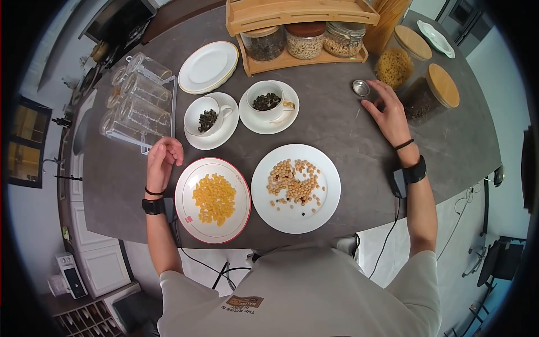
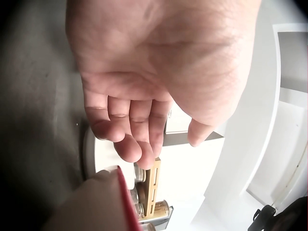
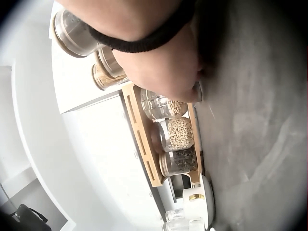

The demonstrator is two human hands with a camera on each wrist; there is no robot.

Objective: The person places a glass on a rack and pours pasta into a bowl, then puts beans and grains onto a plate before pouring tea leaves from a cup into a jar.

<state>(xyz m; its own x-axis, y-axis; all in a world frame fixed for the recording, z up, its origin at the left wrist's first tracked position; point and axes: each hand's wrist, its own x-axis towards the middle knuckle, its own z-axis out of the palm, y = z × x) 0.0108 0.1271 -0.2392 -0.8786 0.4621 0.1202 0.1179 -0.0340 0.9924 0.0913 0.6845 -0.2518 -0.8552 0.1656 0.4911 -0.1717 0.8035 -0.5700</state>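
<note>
Small metal cup [image 1: 361, 88] on worktop [image 1: 348, 132], mouth up, axis near upright, just beside right hand [image 1: 388, 114], grip spread; left hand [image 1: 163, 159] loosely curled; white plate [image 1: 303, 223] holds soybeans [image 1: 297, 181], red-rimmed plate [image 1: 215, 233] yellow bits [image 1: 214, 197], teacups [image 1: 272, 114] dark leaves [image 1: 265, 101]

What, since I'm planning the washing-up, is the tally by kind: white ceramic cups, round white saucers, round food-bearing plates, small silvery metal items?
White ceramic cups: 2
Round white saucers: 2
Round food-bearing plates: 2
Small silvery metal item: 1
Total: 7
</note>
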